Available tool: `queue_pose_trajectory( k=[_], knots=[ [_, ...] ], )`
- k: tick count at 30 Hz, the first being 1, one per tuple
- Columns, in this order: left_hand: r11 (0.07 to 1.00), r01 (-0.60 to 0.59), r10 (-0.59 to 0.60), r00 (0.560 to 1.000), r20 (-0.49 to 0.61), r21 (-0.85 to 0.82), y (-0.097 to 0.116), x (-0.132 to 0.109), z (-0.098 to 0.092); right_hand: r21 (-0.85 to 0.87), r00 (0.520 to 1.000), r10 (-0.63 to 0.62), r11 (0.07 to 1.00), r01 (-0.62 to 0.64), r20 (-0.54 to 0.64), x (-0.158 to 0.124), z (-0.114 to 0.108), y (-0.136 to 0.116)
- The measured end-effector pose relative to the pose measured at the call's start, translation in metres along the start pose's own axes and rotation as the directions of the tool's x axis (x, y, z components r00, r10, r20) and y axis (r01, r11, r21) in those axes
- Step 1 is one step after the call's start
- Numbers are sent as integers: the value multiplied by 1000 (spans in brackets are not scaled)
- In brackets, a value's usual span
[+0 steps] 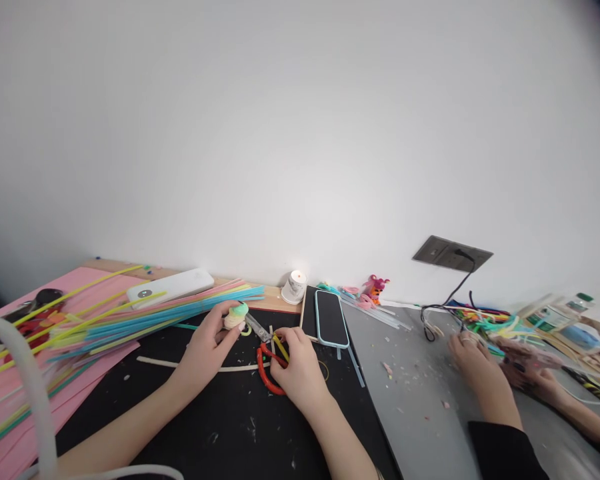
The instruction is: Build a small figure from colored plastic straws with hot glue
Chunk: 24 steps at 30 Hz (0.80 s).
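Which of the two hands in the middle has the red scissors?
The right hand holds the red-handled scissors; the left hand holds the little green-and-cream piece instead.

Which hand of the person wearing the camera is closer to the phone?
Right. The right hand is just left of the phone and slightly nearer the wearer; the left hand is farther left, holding a pale, green-topped piece.

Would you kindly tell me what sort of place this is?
It looks like a craft workspace, judging by the colourful strips, red-handled scissors and pink sheets.
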<state>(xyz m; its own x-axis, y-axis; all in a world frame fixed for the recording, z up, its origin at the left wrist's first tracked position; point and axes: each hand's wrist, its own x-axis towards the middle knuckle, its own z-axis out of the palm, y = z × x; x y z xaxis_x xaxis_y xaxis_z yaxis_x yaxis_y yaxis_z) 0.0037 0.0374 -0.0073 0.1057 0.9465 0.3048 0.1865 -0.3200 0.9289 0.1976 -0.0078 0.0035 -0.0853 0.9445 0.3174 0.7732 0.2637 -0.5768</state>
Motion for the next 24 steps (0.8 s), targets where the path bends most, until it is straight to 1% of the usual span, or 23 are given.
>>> queue_pose_trajectory(
  k=[3, 5, 8, 13, 19, 24],
  knots=[
    [1000, 24, -23, 1000, 19, -18, 1, 0, 0, -39, 999, -1, 999, 3, 44, 0, -1, -2],
    [999, 32, -32, 999, 13, -32, 1, 1, 1, -68, 998, 2, 998, 2, 57, 0, 0, -2],
    [997, 38, -36, 999, 36, -62, 0, 1, 2, -73, 999, -8, 997, 12, 42, -1, 3, -1],
    [993, 55, -45, 995, 90, -105, 0, 1, 4, -21, 1000, -13, 1000, 13, 24, -1, 7, -3],
    [990, 78, -70, 995, 68, -116, 5, 0, 3, 34, 1000, -3, 999, 3, -4, 1, 6, -1],
    [992, 90, -86, 995, 43, -94, 7, 0, 3, 58, 999, -32, 998, 33, -12, 1, 9, 5]
  ],
)
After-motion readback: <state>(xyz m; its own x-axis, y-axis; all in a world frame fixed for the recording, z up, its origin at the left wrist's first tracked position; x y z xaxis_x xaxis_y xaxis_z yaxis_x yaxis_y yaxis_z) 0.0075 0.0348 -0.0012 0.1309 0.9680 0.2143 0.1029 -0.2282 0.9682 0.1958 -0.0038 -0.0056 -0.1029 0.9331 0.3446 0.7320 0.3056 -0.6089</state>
